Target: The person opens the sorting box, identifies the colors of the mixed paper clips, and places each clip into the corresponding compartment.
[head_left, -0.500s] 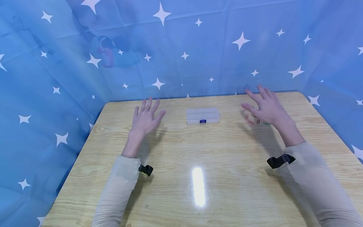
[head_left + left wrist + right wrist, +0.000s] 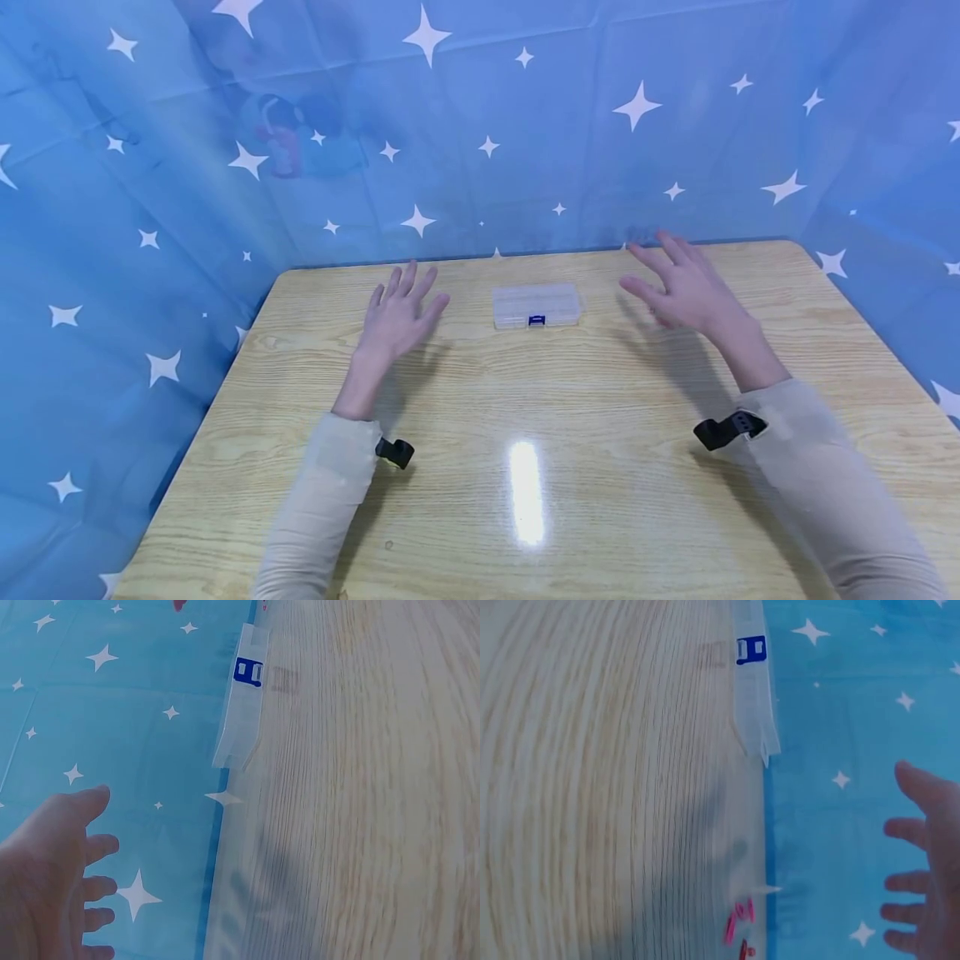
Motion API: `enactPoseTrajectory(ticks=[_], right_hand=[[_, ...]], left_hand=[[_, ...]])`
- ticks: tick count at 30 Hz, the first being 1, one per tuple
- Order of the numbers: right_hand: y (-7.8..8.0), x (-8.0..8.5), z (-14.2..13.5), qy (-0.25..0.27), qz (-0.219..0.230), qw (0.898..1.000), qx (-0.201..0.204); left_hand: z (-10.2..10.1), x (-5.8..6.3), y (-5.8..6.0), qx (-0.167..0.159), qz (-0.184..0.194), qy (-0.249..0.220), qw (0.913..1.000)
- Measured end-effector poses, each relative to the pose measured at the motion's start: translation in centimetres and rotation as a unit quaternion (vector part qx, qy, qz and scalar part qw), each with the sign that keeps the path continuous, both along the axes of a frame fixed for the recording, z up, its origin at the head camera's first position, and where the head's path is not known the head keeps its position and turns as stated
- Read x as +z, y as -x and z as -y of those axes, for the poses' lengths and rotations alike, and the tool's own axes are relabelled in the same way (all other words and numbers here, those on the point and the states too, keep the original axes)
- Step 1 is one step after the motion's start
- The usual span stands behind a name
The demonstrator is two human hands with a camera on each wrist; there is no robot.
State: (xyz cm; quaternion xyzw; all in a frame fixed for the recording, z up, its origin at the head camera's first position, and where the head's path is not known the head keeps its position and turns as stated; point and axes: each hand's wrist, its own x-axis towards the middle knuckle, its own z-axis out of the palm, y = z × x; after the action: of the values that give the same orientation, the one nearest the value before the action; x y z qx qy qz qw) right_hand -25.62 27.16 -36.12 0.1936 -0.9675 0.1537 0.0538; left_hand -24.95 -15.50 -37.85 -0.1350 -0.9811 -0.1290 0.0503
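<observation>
The left hand (image 2: 393, 321) hangs above the table (image 2: 465, 400) to the left of a clear box (image 2: 536, 300), apart from it. Its fingers are spread and fairly straight, the thumb stands out on the side toward the box, and it holds nothing. The right hand (image 2: 686, 292) hangs to the right of the box, also apart from it, with fingers parted and thumb out toward the box; it too is unclosed and grips nothing. Each hand throws a shadow on the wood below.

The box lies near the far edge of the table, between the two hands, its long side facing the person. A blue latch (image 2: 537, 320) sits at the middle of that side. In the right wrist view, a few small pink and red pieces (image 2: 730, 928) lie on the table near its far edge, to the right of the box and well apart from it; in the head view the right hand hides most of them.

Pale sleeves (image 2: 318, 500) cover both forearms, with a black camera (image 2: 395, 452) at each wrist. A blue curtain (image 2: 525, 125) with white stars hangs behind the table. A bright glare streak shows on the wood nearer the person.
</observation>
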Motion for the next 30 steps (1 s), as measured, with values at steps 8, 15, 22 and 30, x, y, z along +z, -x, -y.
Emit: enactPoseTrajectory(ticks=[8,15,22,30], right_hand=[[0.2,-0.3,1.3,0.009,-0.017,1.000,0.022],[0.4,-0.6,2.6,0.016,-0.006,0.999,0.029],[0.5,-0.9,3.8,0.021,0.003,0.999,0.045],[0.4,-1.2,5.1,0.040,0.022,0.997,0.068]], left_hand=[[-1.3,-0.4,0.1,-0.026,-0.002,-0.018,0.9995],[-2.6,-0.8,0.4,-0.054,0.002,-0.040,0.9977],[-3.4,-1.3,0.6,-0.075,-0.002,-0.057,0.9955],[-4.5,-1.8,0.7,-0.094,0.002,-0.055,0.9941]])
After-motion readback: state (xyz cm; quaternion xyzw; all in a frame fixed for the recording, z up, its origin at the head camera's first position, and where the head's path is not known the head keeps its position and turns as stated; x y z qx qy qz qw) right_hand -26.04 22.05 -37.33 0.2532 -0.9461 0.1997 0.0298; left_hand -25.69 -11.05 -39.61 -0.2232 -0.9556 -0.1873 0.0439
